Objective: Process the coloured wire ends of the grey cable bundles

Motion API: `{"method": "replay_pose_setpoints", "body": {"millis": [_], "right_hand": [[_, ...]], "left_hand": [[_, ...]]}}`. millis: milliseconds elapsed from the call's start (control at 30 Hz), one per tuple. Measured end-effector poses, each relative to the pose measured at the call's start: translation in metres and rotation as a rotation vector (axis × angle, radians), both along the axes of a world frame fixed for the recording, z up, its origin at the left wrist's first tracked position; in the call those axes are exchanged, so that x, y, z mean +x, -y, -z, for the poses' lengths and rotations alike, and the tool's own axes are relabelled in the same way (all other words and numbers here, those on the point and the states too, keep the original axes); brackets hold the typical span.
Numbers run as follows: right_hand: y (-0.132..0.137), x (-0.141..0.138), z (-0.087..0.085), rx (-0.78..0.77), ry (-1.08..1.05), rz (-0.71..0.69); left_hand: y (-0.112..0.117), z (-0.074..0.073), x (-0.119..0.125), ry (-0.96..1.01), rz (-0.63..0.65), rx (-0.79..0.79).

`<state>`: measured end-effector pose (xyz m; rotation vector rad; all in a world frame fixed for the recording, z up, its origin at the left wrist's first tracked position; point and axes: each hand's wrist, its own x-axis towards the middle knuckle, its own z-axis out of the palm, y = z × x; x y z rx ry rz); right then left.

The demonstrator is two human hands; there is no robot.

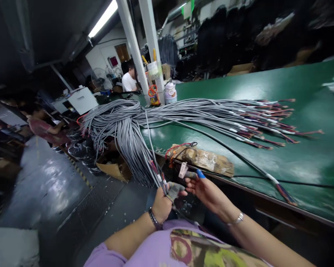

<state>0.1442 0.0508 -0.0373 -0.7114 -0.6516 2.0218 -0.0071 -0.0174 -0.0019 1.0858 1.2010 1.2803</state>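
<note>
My left hand (163,204) is closed around a few grey cables (160,183) near their stripped ends, where thin coloured wires and white bands show. Grey covering wraps some of its fingers. To its right, my right hand (208,193) is raised with curled fingers and a blue cover on the thumb. A small pale pink piece (183,170) is at its fingertips, joined to or touching a grey part; what exactly it is I cannot make out. The large bundle of grey cables (130,129) drapes over the table edge beside my left hand.
The green table (253,87) carries fanned cable ends and one separate cable (239,155). A worn wooden block (211,159) lies at its edge. White posts (153,40), orange scissors (153,90) and a jar (170,92) stand behind. A cardboard box (114,167) is below; two co-workers are further back.
</note>
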Motion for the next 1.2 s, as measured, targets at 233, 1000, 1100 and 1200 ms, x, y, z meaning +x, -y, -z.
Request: {"method": "replay_pose_setpoints", "body": {"millis": [233,1000,1100,1200], "right_hand": [[0.021,0.019,-0.004,0.154,0.24,0.065],[0.054,-0.029,-0.042,0.885,0.445,-0.195],[0.053,-0.027,-0.038,0.88,0.473,-0.193],[0.053,-0.028,-0.038,0.856,0.494,-0.227]], "left_hand": [[0.014,-0.011,0.003,-0.167,0.083,0.115],[0.026,0.023,-0.029,-0.168,0.247,0.116],[0.028,0.015,-0.038,0.164,0.325,0.138],[0.029,0.007,-0.047,0.289,0.294,0.153]]}}
